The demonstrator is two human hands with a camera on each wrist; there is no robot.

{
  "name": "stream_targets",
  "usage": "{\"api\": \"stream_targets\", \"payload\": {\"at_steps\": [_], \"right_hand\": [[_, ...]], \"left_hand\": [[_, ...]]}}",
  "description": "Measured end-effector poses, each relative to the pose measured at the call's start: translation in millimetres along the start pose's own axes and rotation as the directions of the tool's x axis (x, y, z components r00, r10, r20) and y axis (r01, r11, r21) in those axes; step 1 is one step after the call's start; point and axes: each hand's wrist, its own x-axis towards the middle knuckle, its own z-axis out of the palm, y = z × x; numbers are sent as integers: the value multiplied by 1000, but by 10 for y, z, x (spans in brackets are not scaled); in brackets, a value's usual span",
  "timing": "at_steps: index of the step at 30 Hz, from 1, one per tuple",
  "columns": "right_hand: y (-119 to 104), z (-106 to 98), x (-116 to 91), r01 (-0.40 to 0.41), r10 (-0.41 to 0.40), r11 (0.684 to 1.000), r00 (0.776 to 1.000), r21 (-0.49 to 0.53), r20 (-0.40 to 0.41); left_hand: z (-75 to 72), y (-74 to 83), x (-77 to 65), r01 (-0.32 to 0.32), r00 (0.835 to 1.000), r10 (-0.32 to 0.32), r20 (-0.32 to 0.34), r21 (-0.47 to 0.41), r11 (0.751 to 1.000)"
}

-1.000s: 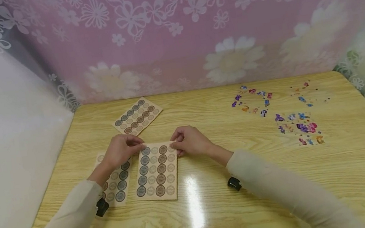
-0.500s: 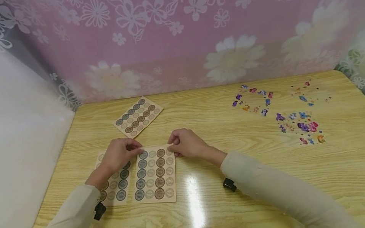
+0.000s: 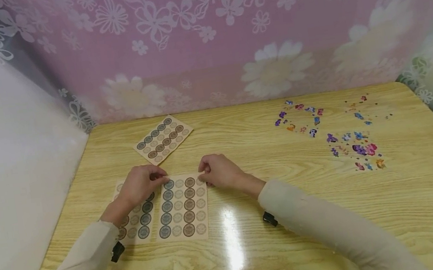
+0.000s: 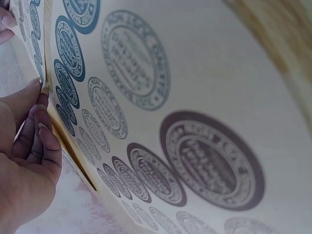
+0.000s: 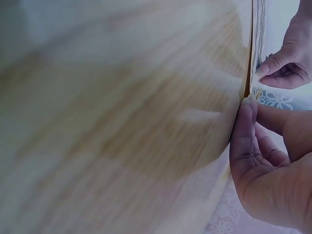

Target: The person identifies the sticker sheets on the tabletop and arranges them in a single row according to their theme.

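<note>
A tan sheet of round stickers lies on the wooden table, with blue, brown and pale circles in columns. My left hand pinches its far left corner between thumb and fingertips. At the far right corner my right hand pinches the same sheet. A second sticker sheet lies just left of it, partly hidden beneath my left hand and wrist. In the left wrist view, a narrow gap runs between the two sheets by my left fingertips. The right wrist view shows my right fingertips at the sheet's edge.
A third sticker sheet lies slanted behind my left hand. Clear sheets with small colourful figures lie on the right of the table, with another ring of figures farther back. A floral curtain hangs behind the table.
Both hands have drawn the middle sticker sheet slightly left and toward me, closer beside the left sheet. The movement is very small over the last half second. The other sheets have stayed put.
</note>
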Motion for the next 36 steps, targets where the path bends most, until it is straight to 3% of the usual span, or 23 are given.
{"api": "stream_targets", "payload": {"at_steps": [11, 20, 26, 36], "right_hand": [[-62, 22, -40, 43, -50, 975, 998, -220, -27], [-85, 35, -69, 70, -93, 934, 994, -350, -51], [-75, 36, -82, 78, -114, 915, 991, -395, -66], [-65, 20, -94, 86, -114, 918, 992, -387, -51]], "left_hand": [[-24, 62, 4, -4, 1000, 3, 10, 88, 996], [-31, 99, -4, -57, 998, 58, 2, 219, 974], [-31, 116, -13, -65, 998, 69, -9, 250, 966], [-19, 122, -25, -61, 997, 71, -30, 263, 963]]}}
